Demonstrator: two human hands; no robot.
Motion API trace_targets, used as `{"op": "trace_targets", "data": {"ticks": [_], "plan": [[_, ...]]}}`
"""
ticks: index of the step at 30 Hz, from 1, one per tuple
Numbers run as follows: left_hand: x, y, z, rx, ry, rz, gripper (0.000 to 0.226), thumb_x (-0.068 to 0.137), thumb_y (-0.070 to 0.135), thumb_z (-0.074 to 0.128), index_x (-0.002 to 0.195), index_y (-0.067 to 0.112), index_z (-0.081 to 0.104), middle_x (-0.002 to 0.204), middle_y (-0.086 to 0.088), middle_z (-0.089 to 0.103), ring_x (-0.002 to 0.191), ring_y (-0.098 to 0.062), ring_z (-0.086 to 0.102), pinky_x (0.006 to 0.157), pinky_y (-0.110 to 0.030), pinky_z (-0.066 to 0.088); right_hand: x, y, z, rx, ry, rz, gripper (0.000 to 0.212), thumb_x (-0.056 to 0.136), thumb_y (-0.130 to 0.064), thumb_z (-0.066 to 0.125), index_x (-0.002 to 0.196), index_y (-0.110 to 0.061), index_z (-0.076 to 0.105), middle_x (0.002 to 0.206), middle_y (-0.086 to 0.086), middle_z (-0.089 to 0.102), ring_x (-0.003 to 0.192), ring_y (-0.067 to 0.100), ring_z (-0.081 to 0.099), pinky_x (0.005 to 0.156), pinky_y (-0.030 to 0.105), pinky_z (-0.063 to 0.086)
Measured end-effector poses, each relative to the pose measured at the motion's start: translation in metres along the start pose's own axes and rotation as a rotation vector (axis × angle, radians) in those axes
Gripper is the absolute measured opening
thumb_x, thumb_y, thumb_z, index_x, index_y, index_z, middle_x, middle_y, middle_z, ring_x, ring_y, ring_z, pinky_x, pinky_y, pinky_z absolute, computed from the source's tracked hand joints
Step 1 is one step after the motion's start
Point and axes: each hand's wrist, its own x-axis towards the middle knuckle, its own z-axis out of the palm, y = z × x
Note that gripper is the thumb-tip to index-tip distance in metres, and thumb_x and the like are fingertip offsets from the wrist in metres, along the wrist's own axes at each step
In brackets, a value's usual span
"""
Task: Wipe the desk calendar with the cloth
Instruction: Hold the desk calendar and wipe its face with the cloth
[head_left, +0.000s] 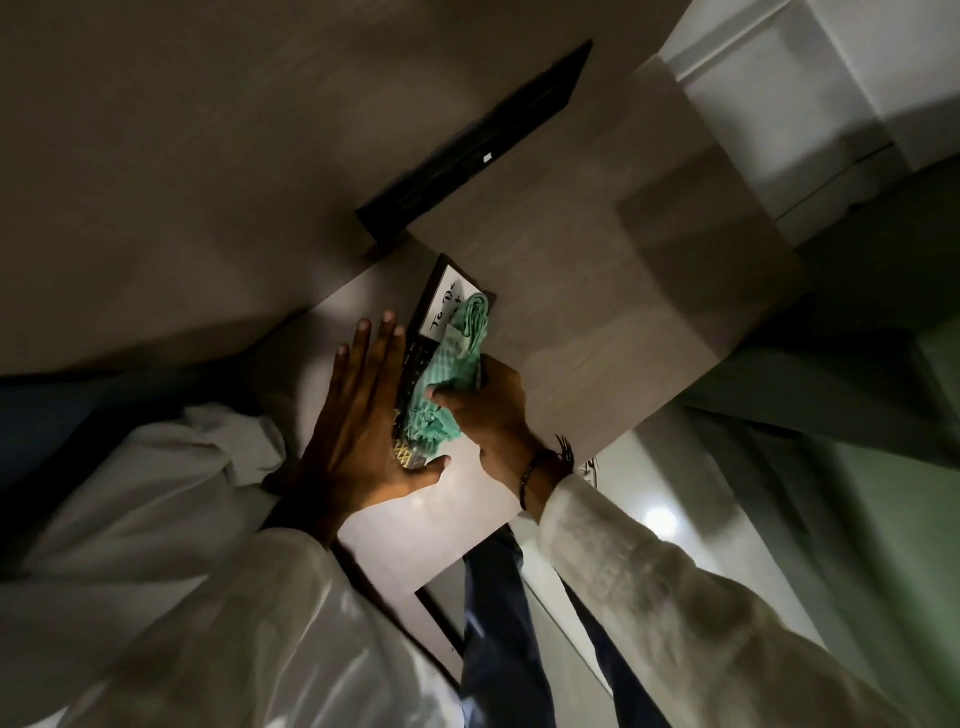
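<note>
The desk calendar (435, 306), dark-framed with a white panel of handwriting, lies flat on the pale wooden desk (597, 322). A crumpled green cloth (457, 358) rests on its face and covers much of it. My right hand (493, 410) is closed on the near end of the cloth and presses it onto the calendar. My left hand (358, 421) lies flat with fingers spread along the calendar's left edge, thumb at its near corner, steadying it.
A closed black laptop (483, 140) lies further back on the desk. The desk's near edge runs just below my hands, with dark trouser legs and pale floor beneath. A white cabinet (779, 93) stands at the upper right.
</note>
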Motion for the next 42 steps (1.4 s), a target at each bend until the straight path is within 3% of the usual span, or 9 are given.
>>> {"op": "trace_targets", "data": {"ticks": [5, 10, 14, 19, 24, 28, 33, 38, 42], "plan": [[-0.001, 0.003, -0.003, -0.003, 0.031, 0.018, 0.142, 0.062, 0.074, 0.071, 0.166, 0.003, 0.005, 0.176, -0.020, 0.006, 0.164, -0.041, 0.008, 0.129, -0.060, 0.019, 0.000, 0.007, 0.003, -0.186, 0.088, -0.076, 0.020, 0.066, -0.011, 0.081, 0.083, -0.007, 0.073, 0.079, 0.006, 0.077, 0.074, 0.026, 0.073, 0.068, 0.043, 0.064], [-0.001, 0.000, 0.000, -0.003, 0.030, 0.007, 0.140, 0.065, 0.077, 0.067, 0.167, 0.001, 0.007, 0.177, -0.020, 0.004, 0.164, -0.040, 0.006, 0.131, -0.059, 0.018, -0.001, 0.001, 0.003, -0.097, 0.028, -0.042, 0.025, 0.068, -0.018, 0.085, 0.091, -0.013, 0.077, 0.081, 0.000, 0.075, 0.077, 0.018, 0.073, 0.071, 0.033, 0.062], [-0.001, 0.002, -0.002, 0.012, 0.053, 0.023, 0.138, 0.065, 0.073, 0.070, 0.166, 0.002, 0.007, 0.176, -0.022, 0.009, 0.164, -0.042, 0.008, 0.129, -0.061, 0.020, 0.003, 0.007, 0.007, -0.163, 0.113, -0.077, 0.017, 0.068, -0.017, 0.082, 0.080, -0.008, 0.075, 0.070, 0.002, 0.073, 0.069, 0.024, 0.073, 0.066, 0.046, 0.063], [-0.001, 0.002, 0.001, 0.017, 0.048, -0.009, 0.136, 0.066, 0.073, 0.068, 0.166, 0.001, 0.010, 0.176, -0.023, 0.008, 0.164, -0.042, 0.008, 0.130, -0.061, 0.020, 0.006, 0.004, 0.010, -0.153, 0.103, -0.104, 0.016, 0.071, -0.019, 0.081, 0.077, -0.005, 0.075, 0.068, 0.010, 0.073, 0.061, 0.025, 0.067, 0.060, 0.037, 0.057], [0.000, 0.005, -0.001, -0.023, 0.062, -0.016, 0.141, 0.063, 0.069, 0.074, 0.167, 0.007, 0.003, 0.176, -0.022, 0.008, 0.163, -0.042, 0.008, 0.130, -0.060, 0.017, 0.014, 0.007, 0.008, -0.162, 0.147, -0.097, 0.018, 0.075, -0.015, 0.076, 0.069, 0.000, 0.069, 0.060, 0.013, 0.064, 0.056, 0.021, 0.054, 0.060, 0.049, 0.056], [-0.001, 0.004, 0.000, -0.041, 0.078, -0.019, 0.141, 0.062, 0.069, 0.075, 0.165, 0.002, 0.006, 0.175, -0.025, 0.009, 0.163, -0.044, 0.010, 0.128, -0.063, 0.023, 0.006, 0.002, 0.012, -0.123, 0.094, -0.147, 0.018, 0.076, -0.019, 0.075, 0.083, -0.002, 0.074, 0.075, 0.017, 0.075, 0.070, 0.031, 0.070, 0.067, 0.044, 0.058], [-0.002, 0.006, -0.002, -0.046, 0.069, -0.028, 0.146, 0.061, 0.069, 0.079, 0.166, 0.002, 0.004, 0.176, -0.023, 0.008, 0.164, -0.042, 0.010, 0.128, -0.061, 0.025, 0.014, 0.000, 0.009, -0.096, 0.145, -0.086, 0.017, 0.076, -0.017, 0.076, 0.075, -0.001, 0.072, 0.062, 0.011, 0.067, 0.056, 0.019, 0.056, 0.060, 0.042, 0.055], [-0.002, 0.007, 0.000, -0.037, 0.098, -0.046, 0.147, 0.060, 0.066, 0.085, 0.166, -0.001, 0.008, 0.175, -0.024, 0.009, 0.164, -0.041, 0.011, 0.129, -0.059, 0.024, 0.004, -0.004, 0.012, -0.108, 0.077, -0.195, 0.017, 0.075, -0.018, 0.076, 0.083, -0.003, 0.075, 0.077, 0.018, 0.076, 0.070, 0.027, 0.071, 0.066, 0.045, 0.060], [-0.002, 0.010, 0.000, -0.049, 0.085, -0.049, 0.151, 0.056, 0.062, 0.090, 0.166, 0.002, 0.004, 0.175, -0.025, 0.010, 0.163, -0.043, 0.013, 0.129, -0.059, 0.023, 0.019, 0.002, 0.008, -0.114, 0.151, -0.116, 0.014, 0.076, -0.016, 0.075, 0.074, -0.002, 0.072, 0.062, 0.017, 0.067, 0.055, 0.016, 0.053, 0.058, 0.050, 0.056]]}}
